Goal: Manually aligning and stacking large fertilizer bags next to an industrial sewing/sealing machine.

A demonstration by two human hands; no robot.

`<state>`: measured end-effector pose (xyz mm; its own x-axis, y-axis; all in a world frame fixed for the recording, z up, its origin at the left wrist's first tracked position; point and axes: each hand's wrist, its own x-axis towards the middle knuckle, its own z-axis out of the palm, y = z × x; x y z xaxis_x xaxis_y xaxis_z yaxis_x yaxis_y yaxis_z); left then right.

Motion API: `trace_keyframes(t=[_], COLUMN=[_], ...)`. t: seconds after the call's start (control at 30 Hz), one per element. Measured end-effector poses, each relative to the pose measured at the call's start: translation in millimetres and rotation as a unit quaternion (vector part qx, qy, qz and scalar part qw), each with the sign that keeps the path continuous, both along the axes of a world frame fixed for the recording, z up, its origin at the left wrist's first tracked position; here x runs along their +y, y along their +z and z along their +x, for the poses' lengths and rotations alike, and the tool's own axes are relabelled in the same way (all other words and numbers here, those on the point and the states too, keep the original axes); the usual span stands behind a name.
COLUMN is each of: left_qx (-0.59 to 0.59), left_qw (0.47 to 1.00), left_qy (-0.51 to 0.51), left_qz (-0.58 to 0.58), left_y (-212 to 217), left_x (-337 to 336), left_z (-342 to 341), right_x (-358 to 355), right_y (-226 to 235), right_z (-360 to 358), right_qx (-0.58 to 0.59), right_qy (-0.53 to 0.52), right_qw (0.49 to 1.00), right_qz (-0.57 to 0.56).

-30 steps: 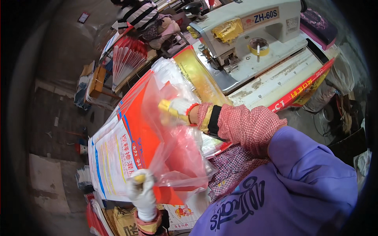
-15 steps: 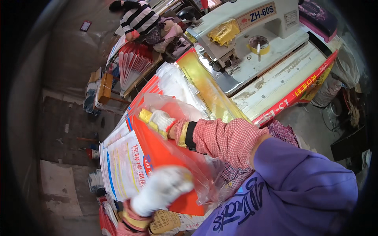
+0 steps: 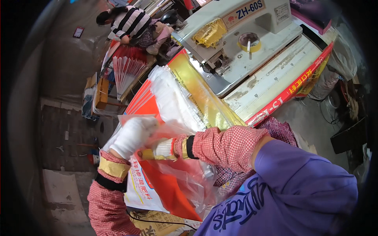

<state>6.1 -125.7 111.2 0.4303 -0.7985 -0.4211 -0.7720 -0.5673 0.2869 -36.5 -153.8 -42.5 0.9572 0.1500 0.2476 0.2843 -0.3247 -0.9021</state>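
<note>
A red and white printed woven sack (image 3: 171, 198) lies before me with a thin clear plastic liner (image 3: 193, 185) bunched over it. My left hand (image 3: 136, 135), in a white glove, is at the far edge of the liner. Its fingers are curled in on the film and slightly blurred. Just nearer and to the right, my right hand (image 3: 162, 151) reaches across from the right, gloved in white with yellow-wrapped fingers. Those fingers are pressed together on the film, which partly covers them. Checked red and white oversleeves cover both forearms.
A sewing machine (image 3: 236, 43) stands at the back right, a tape roll (image 3: 250, 42) on its bed. Beside it lie a yellow sack (image 3: 204, 94) and a stack of white liners (image 3: 173, 98). A person in stripes (image 3: 132, 21) works at the far left, near fanned sacks (image 3: 126, 72).
My left hand has moved up and away from the lower sack to the far edge of the liner. The liner now covers more of my right hand, and the view has shifted slightly.
</note>
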Motion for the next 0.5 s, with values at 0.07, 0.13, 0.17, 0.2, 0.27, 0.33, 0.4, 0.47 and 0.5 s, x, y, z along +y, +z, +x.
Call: trace_keyframes(t=[0.07,0.13,0.17,0.2,0.27,0.33,0.4,0.47,0.5], left_qx=[-0.173,-0.357,-0.44,-0.46,-0.511,-0.582,-0.631,-0.711,-0.752], left_qw=[0.974,0.925,0.887,0.881,0.844,0.786,0.754,0.677,0.618], left_qy=[-0.116,-0.126,-0.136,-0.104,-0.123,-0.119,-0.103,-0.141,-0.184], left_qz=[-0.089,-0.024,0.026,0.041,0.106,0.17,0.15,0.123,0.139], left_y=[14,29,35,37,40,41,46,57,65], left_x=[5,5,4,1,-6,-16,-33,-55,-67], left_z=[7,14,18,22,29,35,40,42,43], right_x=[0,-3,-3,-7,-8,-2,9,22,29], right_y=[-6,-8,-9,-7,-6,-5,-7,-11,-15], right_z=[-3,-3,-5,-1,3,6,5,-2,-10], right_qx=[0.002,0.002,0.004,0.028,0.116,-0.016,-0.073,-0.073,-0.065], right_qy=[0.041,0.068,0.074,0.068,0.055,0.071,0.113,0.169,0.137], right_qw=[0.994,0.981,0.977,0.983,0.988,0.974,0.924,0.915,0.92], right_qz=[0.1,0.183,0.201,0.17,0.088,-0.216,-0.359,-0.358,-0.362])
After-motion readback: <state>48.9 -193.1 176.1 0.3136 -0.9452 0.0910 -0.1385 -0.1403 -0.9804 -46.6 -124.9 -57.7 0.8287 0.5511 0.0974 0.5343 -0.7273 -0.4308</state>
